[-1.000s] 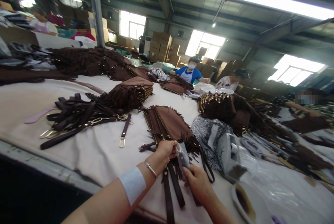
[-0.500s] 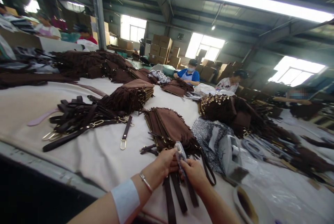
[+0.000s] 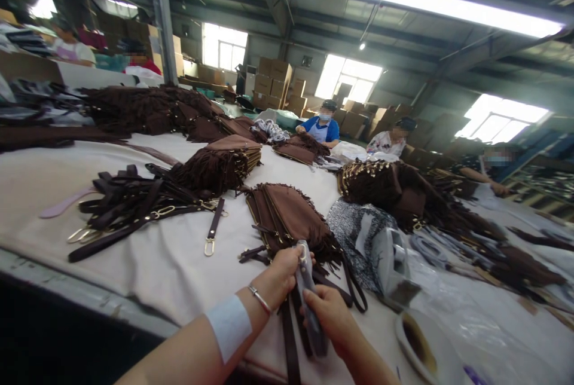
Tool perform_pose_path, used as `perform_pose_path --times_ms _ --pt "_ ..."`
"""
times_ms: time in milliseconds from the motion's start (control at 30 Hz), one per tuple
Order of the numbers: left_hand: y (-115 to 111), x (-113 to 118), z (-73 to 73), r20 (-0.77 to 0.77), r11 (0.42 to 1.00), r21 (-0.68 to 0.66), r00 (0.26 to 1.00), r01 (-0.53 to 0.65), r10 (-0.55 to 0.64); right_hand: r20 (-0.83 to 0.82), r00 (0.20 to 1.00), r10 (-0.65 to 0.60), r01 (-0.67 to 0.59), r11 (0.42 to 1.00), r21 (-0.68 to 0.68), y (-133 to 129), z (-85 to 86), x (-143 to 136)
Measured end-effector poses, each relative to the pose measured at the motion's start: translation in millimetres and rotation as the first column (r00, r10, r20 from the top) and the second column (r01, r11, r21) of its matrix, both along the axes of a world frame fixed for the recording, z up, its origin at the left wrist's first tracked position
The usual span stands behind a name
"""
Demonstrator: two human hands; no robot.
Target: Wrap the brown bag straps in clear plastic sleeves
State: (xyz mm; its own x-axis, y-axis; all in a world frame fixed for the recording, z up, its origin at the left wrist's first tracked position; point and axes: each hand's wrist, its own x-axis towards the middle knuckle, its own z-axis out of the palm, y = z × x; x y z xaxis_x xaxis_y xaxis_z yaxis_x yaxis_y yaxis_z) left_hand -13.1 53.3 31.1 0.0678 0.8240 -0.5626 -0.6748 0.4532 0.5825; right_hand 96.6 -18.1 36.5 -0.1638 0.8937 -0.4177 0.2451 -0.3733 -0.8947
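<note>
My left hand (image 3: 287, 266) is closed round the upper end of a strap in a clear plastic sleeve (image 3: 307, 292). Lower down, my right hand (image 3: 329, 312) pinches the same sleeved strap between thumb and fingers. Dark brown straps (image 3: 290, 337) hang below and behind my hands over the cloth. Just beyond my hands lies a stack of brown fringed bags (image 3: 287, 211) with gold zippers. A short strap with a gold clasp (image 3: 215, 226) rests on the cloth to the left.
A heap of dark straps (image 3: 130, 199) lies left. More fringed bags (image 3: 381, 185) stand right, beside a grey tape dispenser (image 3: 394, 265). A tape roll (image 3: 417, 343) sits at front right. A person in blue (image 3: 323, 125) sits across the cloth-covered table (image 3: 170, 283); other people are farther off.
My right hand has slid down the strap, away from my left hand. The plastic sleeve now covers more of the strap's length. At far right, a person has shifted posture.
</note>
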Motion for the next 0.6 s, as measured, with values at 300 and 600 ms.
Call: perform_pose_path --times_ms 300,600 --pt "-20 -14 3.2 0.123 0.997 0.029 0.989 0.073 -0.076 -0.193 0.976 -0.097 0.082 0.993 -0.080 -25 5.4 -5" --pt "-42 -14 4.3 0.066 0.989 -0.043 0.988 0.141 -0.138 -0.189 0.981 -0.042 0.036 0.999 -0.035 -35 -1.1 -24"
